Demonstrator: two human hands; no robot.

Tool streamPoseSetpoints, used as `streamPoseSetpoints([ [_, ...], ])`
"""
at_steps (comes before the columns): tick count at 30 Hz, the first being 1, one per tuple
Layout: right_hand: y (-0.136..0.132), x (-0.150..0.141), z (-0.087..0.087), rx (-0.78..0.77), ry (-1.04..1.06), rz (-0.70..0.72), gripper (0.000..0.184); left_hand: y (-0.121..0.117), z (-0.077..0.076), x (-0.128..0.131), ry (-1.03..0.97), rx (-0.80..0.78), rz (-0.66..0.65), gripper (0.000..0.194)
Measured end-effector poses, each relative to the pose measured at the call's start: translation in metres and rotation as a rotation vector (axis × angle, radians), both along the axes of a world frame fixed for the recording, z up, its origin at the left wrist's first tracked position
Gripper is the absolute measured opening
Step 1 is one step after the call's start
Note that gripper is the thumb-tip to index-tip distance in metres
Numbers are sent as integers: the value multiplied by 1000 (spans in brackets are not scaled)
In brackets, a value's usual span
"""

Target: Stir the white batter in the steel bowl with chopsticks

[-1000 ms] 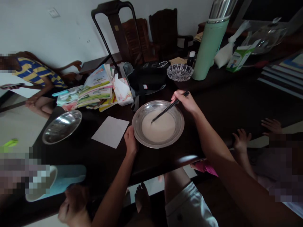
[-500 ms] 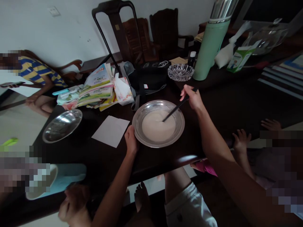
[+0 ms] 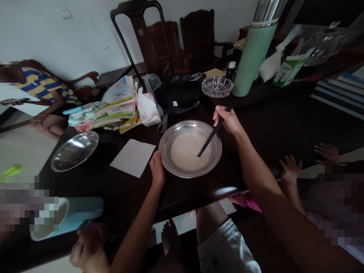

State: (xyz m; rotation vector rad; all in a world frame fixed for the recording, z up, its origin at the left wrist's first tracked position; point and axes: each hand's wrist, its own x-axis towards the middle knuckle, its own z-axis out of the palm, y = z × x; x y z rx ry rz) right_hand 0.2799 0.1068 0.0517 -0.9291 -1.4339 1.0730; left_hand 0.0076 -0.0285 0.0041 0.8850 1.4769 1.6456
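A wide metal bowl (image 3: 190, 173) stands on the dark table in front of me, partly filled with a pale, creamy liquid (image 3: 186, 151). My left hand (image 3: 157, 167) grips the bowl's left rim, its fingers largely hidden beneath the edge. Above the far right rim, my right hand (image 3: 226, 119) is closed around dark chopsticks (image 3: 211, 141). Their lower tips dip into the liquid, right of its middle. Just left of my left hand lies a white sheet of paper (image 3: 133, 157).
An empty metal bowl (image 3: 75, 151) and a pale blue container (image 3: 81, 214) are at left. Behind stand stacked books (image 3: 118, 102), a black bag (image 3: 182, 93), a glass ashtray (image 3: 217, 88) and a green thermos (image 3: 254, 57). Another person's hands (image 3: 290, 170) rest at the table's right edge.
The chopstick tips have shifted slightly right and toward me in the liquid. My right hand has moved a little left, and the chopsticks stand steeper. My left hand and the bowl stay put.
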Motion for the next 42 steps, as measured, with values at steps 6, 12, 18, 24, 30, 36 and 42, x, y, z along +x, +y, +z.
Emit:
streamPoseSetpoints([
  [6,1,-1,0,25,-22,13,53,0,0,1,-7,4,8,46],
  [12,2,3,0,-11,-27,37,58,0,3,1,34,2,11,46],
  [18,2,2,1,44,2,-45,54,-1,7,3,31,-2,6,47],
  [24,-1,-2,1,7,-36,99,56,0,4,2,20,-14,19,46],
  [30,5,3,-2,56,15,-105,59,0,4,2,2,-7,14,46],
  [36,2,-3,-2,6,-57,104,54,0,4,2,14,-1,12,48],
  [42,4,2,-1,31,13,-131,56,0,5,3,8,9,23,47],
])
